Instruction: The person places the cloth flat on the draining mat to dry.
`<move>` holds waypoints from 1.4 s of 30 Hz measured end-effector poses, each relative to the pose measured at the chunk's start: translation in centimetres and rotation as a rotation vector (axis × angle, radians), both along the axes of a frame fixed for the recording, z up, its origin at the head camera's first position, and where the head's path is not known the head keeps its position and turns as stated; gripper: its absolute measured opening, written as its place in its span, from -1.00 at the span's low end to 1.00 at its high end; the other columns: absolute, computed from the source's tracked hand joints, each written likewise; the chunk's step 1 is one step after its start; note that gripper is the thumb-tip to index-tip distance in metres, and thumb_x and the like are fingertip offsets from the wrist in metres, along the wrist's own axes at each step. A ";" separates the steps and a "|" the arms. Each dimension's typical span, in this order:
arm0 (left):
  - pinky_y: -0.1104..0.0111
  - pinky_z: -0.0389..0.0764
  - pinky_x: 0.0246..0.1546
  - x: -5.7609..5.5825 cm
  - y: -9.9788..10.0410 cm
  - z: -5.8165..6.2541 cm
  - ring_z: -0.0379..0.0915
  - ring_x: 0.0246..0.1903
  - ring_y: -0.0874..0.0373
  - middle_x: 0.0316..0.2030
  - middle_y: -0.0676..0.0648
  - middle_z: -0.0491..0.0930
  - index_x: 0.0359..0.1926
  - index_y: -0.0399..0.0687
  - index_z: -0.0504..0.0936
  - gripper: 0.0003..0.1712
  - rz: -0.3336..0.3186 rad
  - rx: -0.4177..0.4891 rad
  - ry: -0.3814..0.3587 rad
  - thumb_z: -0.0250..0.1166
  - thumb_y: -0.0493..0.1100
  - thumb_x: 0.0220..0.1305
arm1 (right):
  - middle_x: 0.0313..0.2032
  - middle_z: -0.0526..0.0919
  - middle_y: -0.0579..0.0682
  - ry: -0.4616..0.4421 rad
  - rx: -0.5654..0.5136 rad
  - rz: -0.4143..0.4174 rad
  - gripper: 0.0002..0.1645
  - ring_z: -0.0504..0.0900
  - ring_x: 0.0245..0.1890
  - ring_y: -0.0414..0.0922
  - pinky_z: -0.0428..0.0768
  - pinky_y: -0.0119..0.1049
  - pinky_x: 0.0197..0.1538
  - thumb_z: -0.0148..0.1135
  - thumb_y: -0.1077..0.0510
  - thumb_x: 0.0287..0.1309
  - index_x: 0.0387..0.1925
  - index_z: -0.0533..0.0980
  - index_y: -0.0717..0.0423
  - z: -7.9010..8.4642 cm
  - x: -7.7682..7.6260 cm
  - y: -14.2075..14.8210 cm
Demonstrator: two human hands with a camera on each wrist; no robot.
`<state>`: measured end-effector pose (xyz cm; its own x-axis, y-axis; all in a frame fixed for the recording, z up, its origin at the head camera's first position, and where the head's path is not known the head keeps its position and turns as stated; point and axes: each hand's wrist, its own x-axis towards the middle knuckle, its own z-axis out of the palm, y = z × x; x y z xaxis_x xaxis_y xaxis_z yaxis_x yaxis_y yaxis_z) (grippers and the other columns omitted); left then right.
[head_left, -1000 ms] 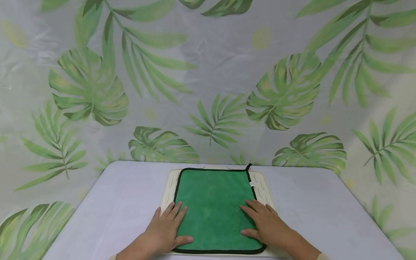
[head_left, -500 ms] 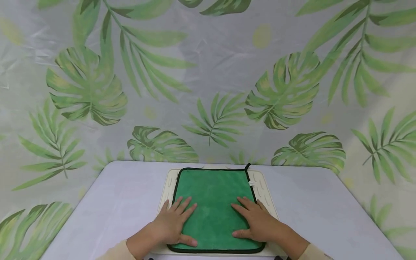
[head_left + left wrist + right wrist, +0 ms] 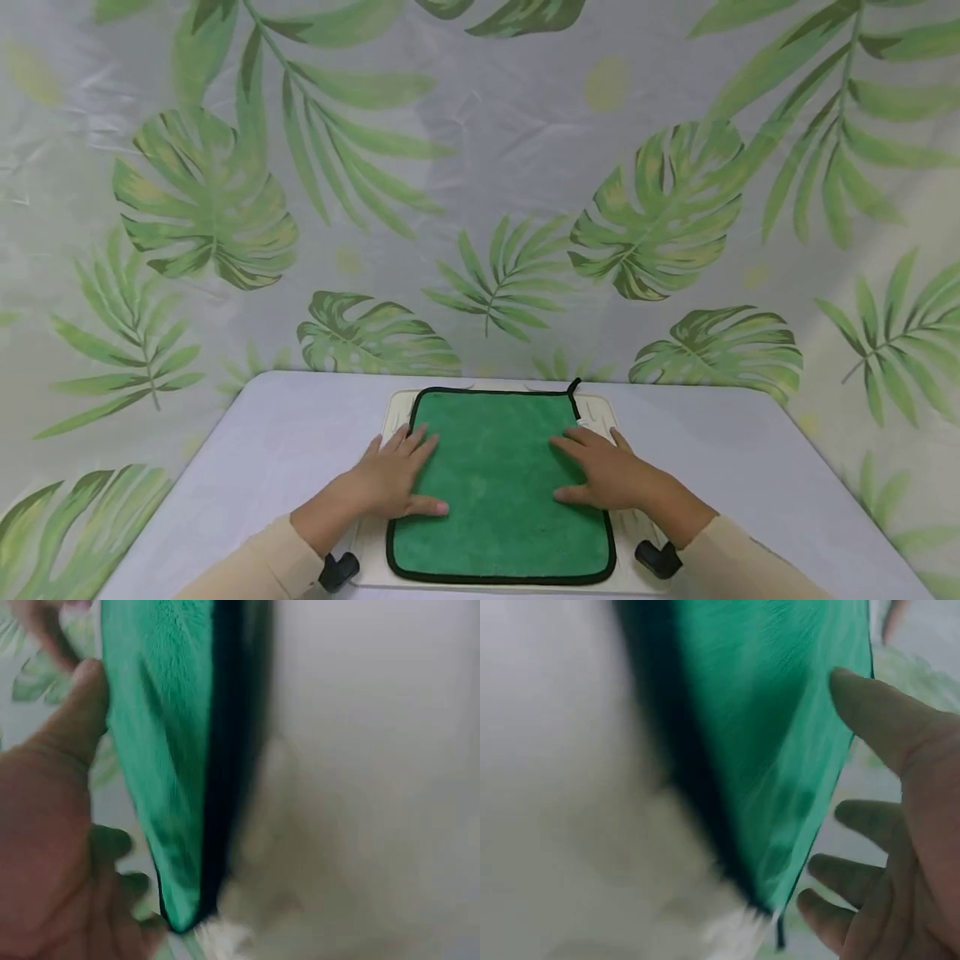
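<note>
A green cloth (image 3: 495, 508) with black edging lies flat in the head view, with a small loop at its far right corner. Over its left edge is my left hand (image 3: 392, 478), fingers straight and spread, the thumb reaching inward. My right hand (image 3: 609, 472) is spread the same way over the right edge, partly hiding a white tag. In the left wrist view the left hand (image 3: 52, 832) shows beside the cloth (image 3: 169, 750). The right wrist view has the right hand (image 3: 907, 817) with fingers apart; neither hand grips anything. Whether the palms touch the cloth I cannot tell.
Under the cloth is a cream board (image 3: 369, 550) with raised oval marks, showing along both sides. It rests on a white-covered table (image 3: 255, 467). Behind stands a leaf-patterned curtain (image 3: 517, 183). Dark devices (image 3: 658, 558) sit at both wrists.
Both hands first moved inward over the cloth, then forward, away from the person. More of the sleeves and the dark wrist devices now show. The cloth lies about where it was.
</note>
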<state>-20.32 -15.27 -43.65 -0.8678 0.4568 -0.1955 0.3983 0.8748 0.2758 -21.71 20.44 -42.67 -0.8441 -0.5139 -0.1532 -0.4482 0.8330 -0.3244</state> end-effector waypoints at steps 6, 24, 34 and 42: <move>-0.29 0.01 0.52 -1.2 2.8 -1.5 -0.19 0.63 -0.21 0.65 -0.06 -0.05 0.64 0.06 0.02 0.13 -0.180 0.071 -0.048 0.04 0.59 0.29 | 0.57 0.15 0.18 -0.025 0.040 0.100 -0.04 0.17 0.56 0.25 -0.02 0.54 0.44 0.19 -0.41 0.30 0.55 0.22 -0.07 -1.4 -0.8 -2.1; -0.17 0.13 0.54 -5.6 4.7 -1.0 -0.10 0.62 -0.17 0.63 -0.11 0.00 0.61 0.05 0.11 0.02 -0.017 -0.114 0.054 0.06 0.51 0.36 | 0.58 0.10 0.26 -0.020 0.093 0.032 -0.07 0.16 0.55 0.28 0.05 0.46 0.48 0.18 -0.34 0.36 0.57 0.19 -0.01 -0.8 -4.1 -3.5; -0.22 -0.06 0.57 -8.6 2.7 -2.0 -0.17 0.64 -0.07 0.66 -0.06 -0.11 0.64 0.15 0.01 0.02 0.118 -0.155 0.037 -0.05 0.55 0.38 | 0.61 0.05 0.19 -0.019 0.166 0.008 -0.03 0.12 0.57 0.26 -0.01 0.48 0.48 0.09 -0.43 0.36 0.59 0.14 -0.05 -1.6 -6.6 -2.7; -0.22 -0.12 0.58 -8.2 1.1 -1.7 -0.19 0.64 -0.11 0.65 -0.08 -0.10 0.64 0.12 0.01 0.00 0.138 -0.131 0.036 -0.08 0.53 0.41 | 0.59 0.08 0.25 0.012 0.129 0.003 0.00 0.16 0.56 0.27 -0.03 0.49 0.48 0.09 -0.43 0.36 0.59 0.14 0.00 -2.4 -7.2 -1.5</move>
<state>-28.53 -14.16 -45.30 -0.9280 0.3056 -0.2129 0.2797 0.9493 0.1437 -28.90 18.98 -45.06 -0.8446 -0.4932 -0.2084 -0.4540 0.8660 -0.2096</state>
